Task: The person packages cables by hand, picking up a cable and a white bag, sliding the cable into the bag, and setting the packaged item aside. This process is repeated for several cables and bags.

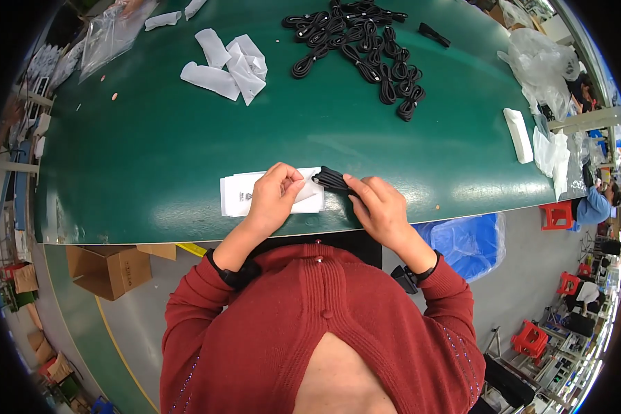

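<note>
A white paper sleeve [245,193] with small dark print lies flat near the front edge of the green table [152,159]. My left hand [276,196] rests on its right part and pinches its open end. My right hand [379,207] grips a coiled black cable [332,179], whose looped end sits at the mouth of the sleeve. Both wrists wear dark bands.
A pile of several coiled black cables [366,41] lies at the far middle. Crumpled white sleeves [231,65] lie far left, clear plastic bags [541,65] and white packets [519,134] at the right. A cardboard box [110,269] and blue bin [466,241] stand below the table edge.
</note>
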The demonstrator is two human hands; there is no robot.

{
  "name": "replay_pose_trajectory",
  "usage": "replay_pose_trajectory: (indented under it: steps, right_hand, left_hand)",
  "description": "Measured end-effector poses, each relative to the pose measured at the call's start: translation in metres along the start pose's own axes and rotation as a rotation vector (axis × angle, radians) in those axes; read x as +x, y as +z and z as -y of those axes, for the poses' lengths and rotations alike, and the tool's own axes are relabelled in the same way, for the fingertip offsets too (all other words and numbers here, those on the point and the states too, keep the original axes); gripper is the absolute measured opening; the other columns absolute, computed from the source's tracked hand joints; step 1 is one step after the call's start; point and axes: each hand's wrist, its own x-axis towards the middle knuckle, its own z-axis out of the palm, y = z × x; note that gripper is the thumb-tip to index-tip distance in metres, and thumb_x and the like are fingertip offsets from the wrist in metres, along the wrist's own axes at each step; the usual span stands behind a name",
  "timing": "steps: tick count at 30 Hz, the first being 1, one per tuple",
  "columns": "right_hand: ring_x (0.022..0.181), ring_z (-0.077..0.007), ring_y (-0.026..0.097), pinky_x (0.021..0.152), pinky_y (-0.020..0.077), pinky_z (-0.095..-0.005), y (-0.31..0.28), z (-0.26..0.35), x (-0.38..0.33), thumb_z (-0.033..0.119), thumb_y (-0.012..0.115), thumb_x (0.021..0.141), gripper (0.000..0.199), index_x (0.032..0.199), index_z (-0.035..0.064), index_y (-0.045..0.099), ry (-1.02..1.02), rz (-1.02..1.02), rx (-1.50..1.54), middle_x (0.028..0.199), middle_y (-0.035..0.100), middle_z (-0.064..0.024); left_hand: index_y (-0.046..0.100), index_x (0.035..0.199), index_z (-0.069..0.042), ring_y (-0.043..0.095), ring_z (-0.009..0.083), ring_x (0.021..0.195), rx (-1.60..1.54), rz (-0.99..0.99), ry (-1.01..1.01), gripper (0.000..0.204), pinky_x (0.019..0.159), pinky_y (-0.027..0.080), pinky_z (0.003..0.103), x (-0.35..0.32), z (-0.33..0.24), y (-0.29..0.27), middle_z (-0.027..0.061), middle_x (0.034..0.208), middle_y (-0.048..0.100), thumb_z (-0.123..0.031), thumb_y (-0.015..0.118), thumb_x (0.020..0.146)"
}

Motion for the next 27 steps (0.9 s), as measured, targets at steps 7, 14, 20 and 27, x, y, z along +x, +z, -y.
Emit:
replay_pose_trajectory:
  steps: [7,14,20,27]
  right_hand:
    - [0.069,-0.0249,0.057,0.062,0.0481,-0.0362,0.002,0.003,-0.004,0.0,0.068,0.075,0.045,0.119,0.006,0.062,-0.12,0.091,-0.031,0.084,0.055,-0.0083]
    - [0.084,-0.022,0.063,0.074,0.0512,-0.0311,0.013,0.0,-0.004,0.003,0.07,0.082,0.041,0.122,0.0047,0.061,0.445,0.169,0.604,0.097,0.062,-0.0089]
    - [0.099,-0.0226,0.061,0.084,0.0502,-0.0304,0.009,0.003,0.018,0.003,0.068,0.087,0.031,0.118,0.0021,0.061,0.147,0.047,0.546,0.109,0.06,-0.0128]
    - [0.103,-0.0211,0.057,0.083,0.0507,-0.0299,0.006,-0.006,0.041,0.0,0.066,0.088,0.028,0.115,0.0018,0.061,0.17,-0.08,0.778,0.116,0.055,-0.0142]
  left_hand:
    - [0.059,0.089,0.0,0.057,0.0163,0.076,0.028,0.018,0.103,0.008,0.072,0.047,0.027,-0.003,-0.002,0.003,0.0079,0.091,0.062,-0.002,0.067,0.086]
    - [0.058,0.086,-0.003,0.056,0.0271,0.089,0.267,0.037,0.519,0.011,0.079,0.047,0.035,-0.001,-0.024,0.001,0.0098,0.1,0.062,-0.001,0.068,0.081]
    - [0.059,0.084,-0.003,0.057,0.0241,0.088,0.243,-0.04,0.49,0.01,0.075,0.047,0.033,0.014,-0.037,-0.007,0.0083,0.104,0.061,0.0,0.068,0.08]
    - [0.062,0.087,-0.003,0.053,0.0091,0.081,-0.179,0.042,0.231,0.006,0.07,0.042,0.022,0.043,-0.048,-0.02,0.0041,0.107,0.062,-0.002,0.067,0.085]
